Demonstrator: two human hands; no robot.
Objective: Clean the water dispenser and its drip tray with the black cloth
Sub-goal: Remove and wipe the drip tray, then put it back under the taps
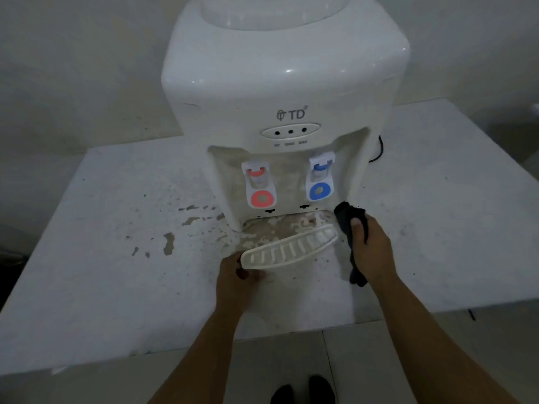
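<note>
A white water dispenser (284,91) stands on a low white table (102,258), with a red tap (261,186) on the left and a blue tap (320,179) on the right. The slotted white drip tray (291,250) is out of the dispenser and tilted in front of it. My left hand (237,275) grips the tray's left end. My right hand (369,246) holds the black cloth (347,220) bunched, at the dispenser's lower right corner, and part of the cloth hangs below the hand. The recess under the taps looks stained brown.
Brown stains and puddles (169,243) mark the table left of the dispenser and under the tray. A black power cord (379,150) runs behind the dispenser's right side. The table's front edge is near my feet (303,389) on the tiled floor.
</note>
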